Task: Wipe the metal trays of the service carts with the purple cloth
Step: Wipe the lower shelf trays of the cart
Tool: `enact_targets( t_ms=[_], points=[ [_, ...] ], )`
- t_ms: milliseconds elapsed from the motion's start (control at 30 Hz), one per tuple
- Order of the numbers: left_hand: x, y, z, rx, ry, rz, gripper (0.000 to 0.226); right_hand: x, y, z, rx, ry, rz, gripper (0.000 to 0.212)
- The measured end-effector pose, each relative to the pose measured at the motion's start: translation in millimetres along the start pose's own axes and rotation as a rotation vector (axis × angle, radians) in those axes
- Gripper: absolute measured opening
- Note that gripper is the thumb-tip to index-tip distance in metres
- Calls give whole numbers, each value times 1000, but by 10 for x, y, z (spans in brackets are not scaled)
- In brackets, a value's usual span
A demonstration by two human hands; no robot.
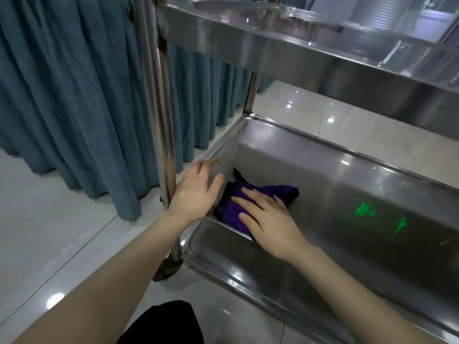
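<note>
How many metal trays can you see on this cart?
2: the lower tray, where the right hand presses the purple cloth, and the upper tray above it at the frame's top. More may lie out of frame.

Not much kit to report here tbh. The left forearm (111,276) and right forearm (347,284) are bare all the way from the edge of the shot to the wrists, slim and smooth. The left hand (198,192) and right hand (269,223) are bare too, with long, slender fingers. Nails on the right look short and plain; the left fingertips are too blurred to tell. The only clothing in view is a rounded patch of black fabric (164,324) at the bottom centre, matte and dark. Can't tell which garment it is.
</note>
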State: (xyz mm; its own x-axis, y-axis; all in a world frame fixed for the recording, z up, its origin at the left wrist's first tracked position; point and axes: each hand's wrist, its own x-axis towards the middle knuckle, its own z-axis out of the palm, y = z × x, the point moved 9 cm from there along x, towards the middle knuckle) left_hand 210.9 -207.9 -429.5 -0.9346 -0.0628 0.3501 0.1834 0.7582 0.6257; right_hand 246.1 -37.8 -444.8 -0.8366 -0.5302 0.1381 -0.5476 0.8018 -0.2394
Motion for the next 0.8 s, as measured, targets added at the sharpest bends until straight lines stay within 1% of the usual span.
enact_targets(
  t_ms=[67, 167, 233, 300, 333, 367, 433, 500, 567, 600, 667, 700, 800],
  points=[
    [6, 7, -16, -7, -5, 5, 52, 170, 143, -6, -8, 7, 34, 51],
    [1, 0, -23, 4, -9, 6, 56, 806, 663, -72, -62, -4, 242, 47],
    [4, -9, -15, 19, 15, 23, 55, 1173, 912, -96, -36, -12, 359, 47],
    [-7, -18, -8, 23, 36, 30, 55, 1349, 896, -59, -36, 22, 377, 46],
    [-4, -15, -8, 18, 40, 33, 55, 1350, 779, -51, -40, 52, 340, 45],
    [-1, -9, -12, 4, 40, 32, 55, 1294, 604, -32, -33, 62, 263, 44],
    [0, 7, -38, -30, 43, 25, 55, 1043, 183, 25, -7, 19, 48, 43],
    [-8, 23, -58, -47, 48, 20, 56, 670, -122, 63, 9, -17, -111, 44],
    [-25, 31, -72, -74, 45, 12, 57, 342, -254, 45, 44, -15, -193, 47],
    [-29, 37, -81, -88, 41, 10, 57, 289, -234, 31, 58, -21, -203, 48],
    [-28, 61, -102, -97, 32, 15, 59, 446, -46, -4, 55, -25, -152, 44],
    [-16, 62, -101, -95, 29, 19, 59, 628, 130, -15, 33, -20, -81, 43],
    [-19, 7, -62, -82, 38, 15, 63, 1213, 704, -123, -54, 30, 217, 44]
  ],
)
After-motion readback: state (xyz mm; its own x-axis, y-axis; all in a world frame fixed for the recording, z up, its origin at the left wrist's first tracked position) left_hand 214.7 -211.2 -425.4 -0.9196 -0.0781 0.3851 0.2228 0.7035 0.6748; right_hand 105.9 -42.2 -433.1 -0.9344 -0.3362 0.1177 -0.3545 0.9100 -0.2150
